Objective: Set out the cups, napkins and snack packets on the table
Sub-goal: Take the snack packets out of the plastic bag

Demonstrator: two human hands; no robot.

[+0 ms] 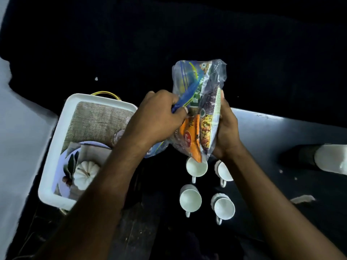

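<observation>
Both hands hold a clear zip bag (216, 76) of snack packets upright above the table. My left hand (159, 117) pinches the bag's blue zip strip (187, 94) on its left side. My right hand (227, 128) grips the bag's right edge. Inside show an orange packet (191, 139) and a green one with a snack picture (208, 126). Below the bag stand several white cups in two rows on the dark table (281, 128), among them a far left cup (196, 167) and a near right cup (223, 208).
A white tray (56, 166) at the left holds a burlap mat (93, 121), a pale plate (60, 177) with folded cloth, leaves and a small white pumpkin (85, 174). A white and dark object (326, 158) lies at the right edge. A white scrap (303, 198) lies near it.
</observation>
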